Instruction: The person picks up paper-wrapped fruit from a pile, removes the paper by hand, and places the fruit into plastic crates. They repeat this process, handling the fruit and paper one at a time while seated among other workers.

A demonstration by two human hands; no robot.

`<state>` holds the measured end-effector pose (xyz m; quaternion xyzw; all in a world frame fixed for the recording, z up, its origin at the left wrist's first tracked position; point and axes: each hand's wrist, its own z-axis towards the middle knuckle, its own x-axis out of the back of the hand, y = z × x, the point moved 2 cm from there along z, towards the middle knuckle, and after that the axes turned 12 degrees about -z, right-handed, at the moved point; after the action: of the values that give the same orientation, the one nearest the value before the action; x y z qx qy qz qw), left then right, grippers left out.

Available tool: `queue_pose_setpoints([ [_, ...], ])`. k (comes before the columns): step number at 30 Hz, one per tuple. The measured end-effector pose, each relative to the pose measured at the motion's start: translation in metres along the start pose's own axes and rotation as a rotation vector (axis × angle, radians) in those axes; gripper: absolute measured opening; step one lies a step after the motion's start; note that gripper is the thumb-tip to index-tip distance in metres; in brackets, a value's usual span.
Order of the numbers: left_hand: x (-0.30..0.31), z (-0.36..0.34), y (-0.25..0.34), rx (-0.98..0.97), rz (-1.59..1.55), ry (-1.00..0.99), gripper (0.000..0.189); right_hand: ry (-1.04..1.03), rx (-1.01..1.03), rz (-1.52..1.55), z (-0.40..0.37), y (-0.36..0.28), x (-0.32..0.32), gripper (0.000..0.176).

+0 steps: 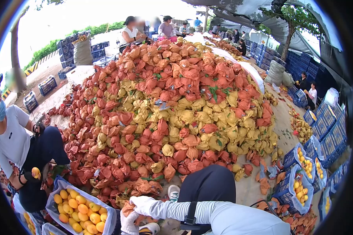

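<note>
Both my hands wear white gloves and meet low in the middle of the head view. My right hand [143, 205] is closed on an orange-red paper bag [127, 208], its sleeve reaching in from the right. Just below and left, my left hand [128, 223] is closed on the same crumpled paper. Whatever is inside the paper is hidden. In front rises a large heap of fruit wrapped in red and yellow paper bags [184, 113]. Left of my hands stands a lined crate [52, 194] full of bare orange-yellow fruit [82, 209].
A co-worker [15, 137] sits at the left holding a fruit [36, 172]. Lined crates of fruit [288, 196] stand at the right, near stacked blue crates [331, 129]. More people sit behind the heap. My bent knee [210, 182] is in front of me; torn bags litter the ground.
</note>
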<state>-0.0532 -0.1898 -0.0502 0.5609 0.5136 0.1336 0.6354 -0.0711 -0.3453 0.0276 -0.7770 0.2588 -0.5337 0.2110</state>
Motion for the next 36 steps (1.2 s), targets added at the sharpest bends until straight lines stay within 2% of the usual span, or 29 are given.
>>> queue_pose_setpoints([
  [1, -0.002, -0.003, 0.002, 0.006, 0.000, -0.001, 0.045, -0.005, -0.065, -0.020, 0.004, 0.002, -0.001, 0.029],
  [3, -0.013, -0.006, 0.017, 0.054, 0.011, 0.256, 0.076, -0.025, -0.176, 0.022, 0.008, 0.016, -0.001, 0.025],
  [4, -0.021, -0.007, 0.026, -0.019, 0.266, 0.237, 0.082, -0.030, -0.210, 0.078, 0.019, 0.031, -0.017, 0.024],
  [6, -0.037, -0.009, 0.048, 0.048, 0.025, 0.207, 0.086, 0.039, -0.113, 0.105, 0.018, 0.035, -0.019, 0.023],
  [7, -0.041, -0.013, 0.057, 0.043, 0.021, 0.224, 0.086, -0.033, -0.178, 0.252, 0.014, 0.036, -0.018, 0.032],
  [8, -0.047, -0.015, 0.064, 0.076, 0.065, 0.187, 0.088, -0.106, -0.165, 0.275, 0.017, 0.047, -0.024, 0.033],
  [10, -0.040, -0.012, 0.055, 0.068, 0.187, 0.083, 0.087, -0.215, -0.093, 0.183, 0.031, 0.061, -0.039, 0.034],
  [11, -0.033, -0.009, 0.046, 0.064, 0.013, 0.055, 0.084, -0.214, -0.089, 0.182, 0.032, 0.062, -0.046, 0.034],
  [12, -0.028, -0.006, 0.039, 0.062, -0.162, 0.025, 0.081, -0.082, -0.046, 0.336, 0.030, 0.063, -0.049, 0.034],
  [13, -0.021, -0.004, 0.033, 0.041, -0.174, 0.043, 0.078, 0.052, -0.007, 0.489, 0.028, 0.066, -0.051, 0.034],
  [14, -0.018, -0.003, 0.026, 0.023, -0.189, 0.060, 0.075, 0.110, -0.021, 0.336, 0.013, 0.048, -0.026, 0.038],
  [15, -0.016, -0.001, 0.013, 0.040, -0.203, 0.201, 0.070, 0.114, -0.127, 0.295, 0.004, 0.036, -0.013, 0.039],
  [16, -0.010, 0.002, 0.007, 0.010, -0.017, 0.333, 0.068, 0.119, -0.231, 0.253, 0.003, 0.030, -0.007, 0.040],
  [17, -0.010, 0.002, 0.004, -0.013, 0.074, 0.343, 0.069, 0.328, -0.107, 0.090, 0.024, 0.052, -0.036, 0.041],
  [19, -0.004, 0.002, -0.005, -0.031, 0.173, 0.352, 0.070, 0.322, 0.007, -0.006, 0.021, 0.039, -0.033, 0.042],
  [21, 0.002, 0.007, -0.012, -0.163, 0.220, 0.308, 0.069, 0.308, 0.102, -0.022, 0.016, 0.023, -0.032, 0.042],
  [22, 0.008, 0.008, -0.014, -0.060, 0.008, 0.303, 0.065, 0.349, 0.122, 0.020, 0.017, 0.022, -0.036, 0.042],
  [24, -0.005, -0.003, 0.012, 0.011, -0.091, 0.194, 0.065, 0.256, 0.015, 0.106, 0.018, 0.019, -0.025, 0.039],
  [26, -0.023, -0.008, 0.018, 0.066, -0.263, 0.048, 0.074, 0.111, -0.095, 0.155, 0.017, 0.019, -0.011, 0.035],
  [28, -0.028, -0.003, 0.013, -0.138, -0.275, 0.007, 0.085, 0.075, -0.145, 0.165, 0.021, 0.020, -0.013, 0.032],
  [30, -0.008, 0.002, -0.008, -0.085, -0.388, 0.033, 0.091, 0.070, -0.094, 0.107, 0.022, 0.020, -0.013, 0.031],
  [32, -0.008, 0.010, -0.010, -0.173, -0.397, -0.194, 0.092, 0.075, -0.083, 0.130, 0.023, 0.023, -0.018, 0.029],
  [34, -0.014, -0.006, -0.002, 0.072, -0.421, -0.298, 0.096, 0.102, -0.073, 0.225, 0.027, 0.028, -0.024, 0.027],
  [36, -0.022, -0.008, -0.008, -0.029, -0.350, -0.111, 0.096, 0.122, -0.038, 0.199, 0.029, 0.033, -0.032, 0.024],
])
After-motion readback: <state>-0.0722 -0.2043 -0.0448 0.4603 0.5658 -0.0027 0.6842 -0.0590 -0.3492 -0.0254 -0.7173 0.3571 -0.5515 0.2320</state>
